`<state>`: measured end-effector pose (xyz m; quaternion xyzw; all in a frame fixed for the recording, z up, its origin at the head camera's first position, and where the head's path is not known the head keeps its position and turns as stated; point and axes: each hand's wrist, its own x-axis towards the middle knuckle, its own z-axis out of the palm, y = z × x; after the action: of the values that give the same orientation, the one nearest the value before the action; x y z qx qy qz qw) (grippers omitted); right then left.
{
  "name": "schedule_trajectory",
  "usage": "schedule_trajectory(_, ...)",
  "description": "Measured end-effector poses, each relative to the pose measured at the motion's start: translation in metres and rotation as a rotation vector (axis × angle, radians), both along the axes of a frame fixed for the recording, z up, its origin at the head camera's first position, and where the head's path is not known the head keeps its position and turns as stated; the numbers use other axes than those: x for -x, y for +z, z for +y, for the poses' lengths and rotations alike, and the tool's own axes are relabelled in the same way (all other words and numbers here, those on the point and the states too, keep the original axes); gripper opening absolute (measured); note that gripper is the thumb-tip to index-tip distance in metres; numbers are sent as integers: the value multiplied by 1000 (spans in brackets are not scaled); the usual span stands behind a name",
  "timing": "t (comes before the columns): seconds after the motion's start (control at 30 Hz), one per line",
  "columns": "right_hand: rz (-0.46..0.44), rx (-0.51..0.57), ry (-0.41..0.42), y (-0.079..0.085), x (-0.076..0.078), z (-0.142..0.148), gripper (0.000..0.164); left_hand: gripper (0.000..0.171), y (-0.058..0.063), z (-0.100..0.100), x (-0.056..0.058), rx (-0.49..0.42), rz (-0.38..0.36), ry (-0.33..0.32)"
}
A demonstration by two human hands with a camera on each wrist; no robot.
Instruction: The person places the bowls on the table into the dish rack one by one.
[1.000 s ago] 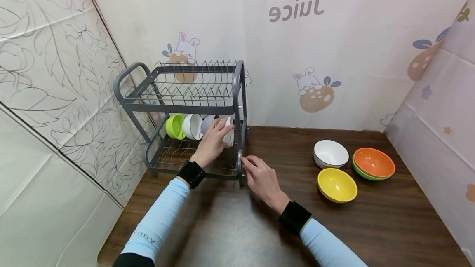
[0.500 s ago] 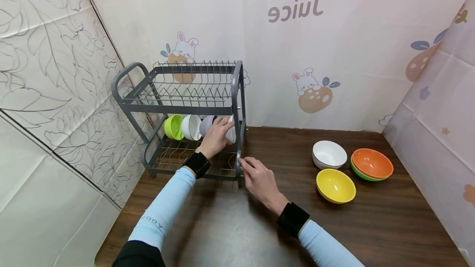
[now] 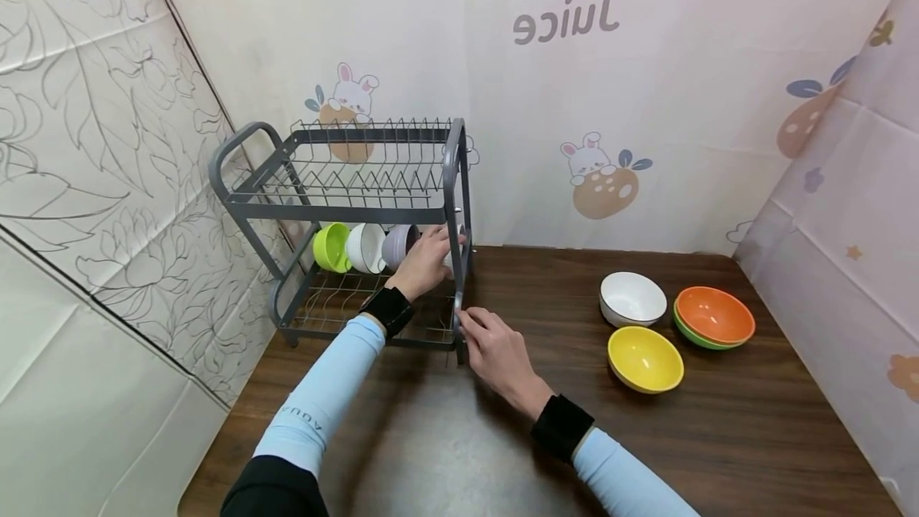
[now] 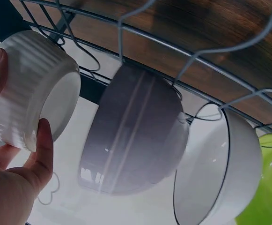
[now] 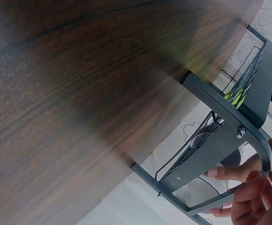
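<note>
My left hand (image 3: 422,263) reaches into the lower tier of a grey two-tier dish rack (image 3: 337,214). Its thumb and fingers grip a white ribbed cup (image 4: 35,89), lying on its side at the rack's right end; in the head view the hand and post mostly hide it. Left of it, a lavender cup (image 4: 136,131), a white cup with a dark rim (image 4: 241,164) and a lime green cup (image 3: 330,247) stand tipped sideways in a row. At the rack's front right post, my right hand (image 3: 498,353) pinches the grey frame.
On the brown table (image 3: 718,437) to the right are a white bowl (image 3: 633,299), a yellow bowl (image 3: 646,360) and an orange bowl (image 3: 715,315) nested in a green bowl (image 3: 700,337). The rack's upper tier has wire slots. Printed cloth walls stand behind and at both sides.
My left hand has shifted right with the white ribbed cup, towards the rack's right end and away from the lavender cup. The right hand keeps its hold on the frame.
</note>
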<state>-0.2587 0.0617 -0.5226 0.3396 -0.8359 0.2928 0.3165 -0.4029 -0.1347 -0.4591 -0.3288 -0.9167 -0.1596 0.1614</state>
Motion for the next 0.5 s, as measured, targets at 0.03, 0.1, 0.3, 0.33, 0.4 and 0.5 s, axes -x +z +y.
schedule_trajectory(0.03, -1, -2, 2, 0, 0, 0, 33, 67, 0, -2, 0, 1, 6, 4)
schedule_trajectory(0.1, -1, -6, 1, -1, -1, 0, 33, 71, 2, -6, 0, 12, 15, 18)
schedule_trajectory(0.3, 23, -4, 0, -3, 0, 0, 32, 68, 9, -14, 2, 86, 24, 50)
schedule_trajectory(0.33, 25, -2, 0, -3, 0, 0, 32, 68, 10, -14, 2, 96, 22, 49)
schedule_trajectory(0.4, 27, 2, 4, -3, 1, -1, 32, 70, 10, -15, 3, 105, 12, 47)
schedule_trajectory(0.5, 20, 3, 6, -2, 1, -1, 33, 75, 10, -14, 2, 110, -3, 48)
